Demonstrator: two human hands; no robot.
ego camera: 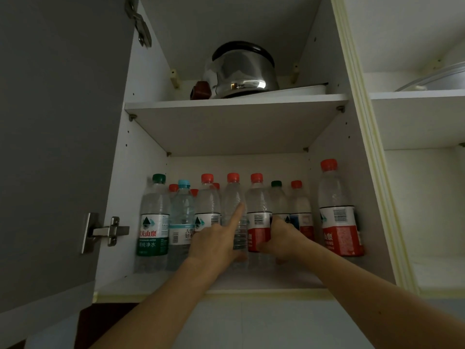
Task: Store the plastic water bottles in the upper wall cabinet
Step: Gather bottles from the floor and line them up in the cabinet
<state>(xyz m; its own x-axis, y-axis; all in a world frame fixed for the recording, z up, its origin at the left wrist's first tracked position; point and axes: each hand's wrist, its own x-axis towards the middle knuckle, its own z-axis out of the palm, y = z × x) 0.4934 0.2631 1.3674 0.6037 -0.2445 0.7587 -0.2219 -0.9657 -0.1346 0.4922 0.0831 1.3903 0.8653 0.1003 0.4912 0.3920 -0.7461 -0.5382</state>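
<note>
Two hands among upright water bottles on the lower shelf of an open wall cabinet.

The left hand [214, 241] has its forefinger straight, lying up along the side of a clear bottle [234, 210] with no label near the middle of the row; its other fingers curl low around that bottle. The right hand [284, 238] is curled around the lower part of the red-label bottle [258, 217] just right of it, fingers wrapped past its far side. All bottles stand on their bases, long axis vertical, caps up, in a row across the lower shelf [264, 278] from left wall to right wall, some behind others. A green-label bottle [153, 222] stands at the left end, a tall red-label one [337, 212] at the front right. On the upper shelf [236, 102] sits a steel kettle [241, 71]. The cabinet door [57, 147] hangs open on the left.
</note>
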